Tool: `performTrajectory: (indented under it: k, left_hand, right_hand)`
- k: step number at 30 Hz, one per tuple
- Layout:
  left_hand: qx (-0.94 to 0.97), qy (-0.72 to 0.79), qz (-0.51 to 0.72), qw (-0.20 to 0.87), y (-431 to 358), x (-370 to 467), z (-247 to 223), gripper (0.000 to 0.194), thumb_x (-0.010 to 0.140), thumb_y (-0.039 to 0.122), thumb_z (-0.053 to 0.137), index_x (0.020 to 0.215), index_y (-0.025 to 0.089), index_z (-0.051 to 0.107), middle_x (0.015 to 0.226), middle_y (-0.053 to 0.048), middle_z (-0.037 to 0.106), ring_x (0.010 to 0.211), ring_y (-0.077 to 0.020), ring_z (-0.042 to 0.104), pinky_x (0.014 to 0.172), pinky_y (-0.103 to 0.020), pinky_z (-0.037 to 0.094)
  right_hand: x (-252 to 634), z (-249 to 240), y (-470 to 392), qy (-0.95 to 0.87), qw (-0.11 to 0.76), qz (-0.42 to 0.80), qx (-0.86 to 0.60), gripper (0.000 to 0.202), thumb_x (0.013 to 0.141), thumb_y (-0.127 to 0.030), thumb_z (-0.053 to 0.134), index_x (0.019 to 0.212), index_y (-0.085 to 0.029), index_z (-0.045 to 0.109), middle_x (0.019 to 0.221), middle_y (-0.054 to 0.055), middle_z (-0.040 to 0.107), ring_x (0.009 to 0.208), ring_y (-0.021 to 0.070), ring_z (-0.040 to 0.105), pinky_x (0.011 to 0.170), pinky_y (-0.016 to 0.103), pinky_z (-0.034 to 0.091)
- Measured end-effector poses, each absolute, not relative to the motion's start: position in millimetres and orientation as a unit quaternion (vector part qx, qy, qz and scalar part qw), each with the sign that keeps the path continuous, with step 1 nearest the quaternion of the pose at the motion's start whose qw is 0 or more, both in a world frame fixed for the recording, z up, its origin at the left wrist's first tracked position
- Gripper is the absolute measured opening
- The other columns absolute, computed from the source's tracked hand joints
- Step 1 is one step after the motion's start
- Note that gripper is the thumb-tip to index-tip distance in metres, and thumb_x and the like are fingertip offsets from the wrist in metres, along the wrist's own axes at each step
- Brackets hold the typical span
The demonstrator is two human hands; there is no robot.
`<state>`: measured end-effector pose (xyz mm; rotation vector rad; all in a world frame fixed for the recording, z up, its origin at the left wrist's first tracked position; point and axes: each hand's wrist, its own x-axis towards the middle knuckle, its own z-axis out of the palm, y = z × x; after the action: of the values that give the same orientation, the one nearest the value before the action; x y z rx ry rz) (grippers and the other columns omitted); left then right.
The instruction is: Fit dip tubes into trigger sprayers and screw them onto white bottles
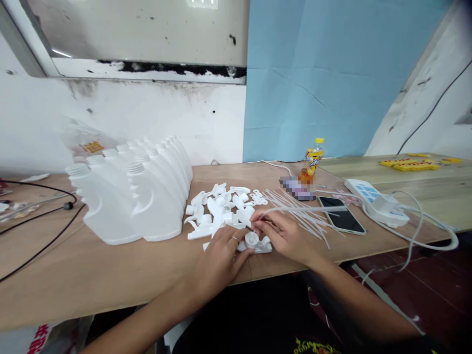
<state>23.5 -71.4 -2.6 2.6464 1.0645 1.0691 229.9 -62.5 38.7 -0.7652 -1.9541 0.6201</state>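
Note:
My left hand (223, 248), with a ring on one finger, is closed around a white trigger spray head (251, 240) low over the table's front part. The round collar of the spray head faces up. Pinched in my right hand (280, 233) is a thin, pale plastic tube (306, 210), its long end sticking out to the right. The tube's near end is hidden by my fingers, close to the collar; whether it is inside cannot be seen. Just beyond both hands lies a pile of white spray heads (220, 202). Small white rings (259, 197) and several loose tubes (291, 204) lie beside it.
White plastic bottles (147, 206) without caps stand in rows at left. On the right are a phone (342, 215), a power strip (372, 201) with cables and a drink bottle (312, 161). Black cables (44, 211) cross the left end. The table's front edge (158, 297) is close to me.

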Motion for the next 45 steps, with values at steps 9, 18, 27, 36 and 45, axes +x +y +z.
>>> performTrajectory:
  k: [9,18,27,36,45]
  left_hand:
    - [0.870,0.345,0.351,0.037,-72.4,22.7,-1.8,0.034,0.097,0.031,0.059,0.130,0.024,0.051,0.115,-0.008,0.063,0.107,-0.0259,0.058,0.093,-0.044,0.050]
    - [0.870,0.340,0.355,0.042,-70.9,22.3,-3.0,0.035,0.097,0.031,0.059,0.130,0.025,0.051,0.113,-0.007,0.064,0.106,-0.0252,0.059,0.092,-0.045,0.051]
    - [0.872,0.336,0.354,0.019,-72.2,22.9,-0.5,0.035,0.097,0.030,0.059,0.130,0.022,0.051,0.111,-0.008,0.065,0.105,-0.0254,0.060,0.091,-0.044,0.052]
    - [0.871,0.338,0.355,0.026,-66.9,23.6,-5.5,0.030,0.096,0.032,0.059,0.125,0.023,0.056,0.109,-0.008,0.065,0.103,-0.0264,0.060,0.090,-0.043,0.051]
    - [0.871,0.350,0.344,0.006,-70.4,23.6,-0.7,0.029,0.097,0.032,0.058,0.123,0.020,0.056,0.107,-0.009,0.065,0.104,-0.0264,0.060,0.091,-0.043,0.051]
  right_hand:
    - [228.8,43.6,-68.4,-0.824,0.463,0.163,-0.284,0.012,0.100,-0.017,0.051,0.105,-0.022,0.061,0.099,0.002,0.072,0.087,0.0136,0.068,0.082,0.025,0.052]
    - [229.9,40.5,-68.2,-0.817,0.462,0.229,-0.258,0.013,0.101,-0.020,0.049,0.107,-0.022,0.060,0.089,0.001,0.067,0.082,0.0133,0.065,0.079,0.025,0.050]
    - [230.3,39.7,-56.8,-0.834,0.416,0.204,-0.300,0.016,0.097,-0.023,0.057,0.081,-0.019,0.057,0.084,0.001,0.057,0.081,0.0152,0.055,0.076,0.028,0.043]
    - [225.1,33.1,-56.4,-0.821,0.355,0.248,-0.372,0.019,0.094,-0.023,0.056,0.075,-0.019,0.053,0.073,-0.001,0.055,0.070,0.0140,0.050,0.064,0.026,0.038]
    - [224.0,23.4,-52.5,-0.801,0.371,0.318,-0.346,0.022,0.095,-0.033,0.059,0.079,-0.018,0.057,0.076,-0.001,0.057,0.073,0.0138,0.053,0.068,0.025,0.043]
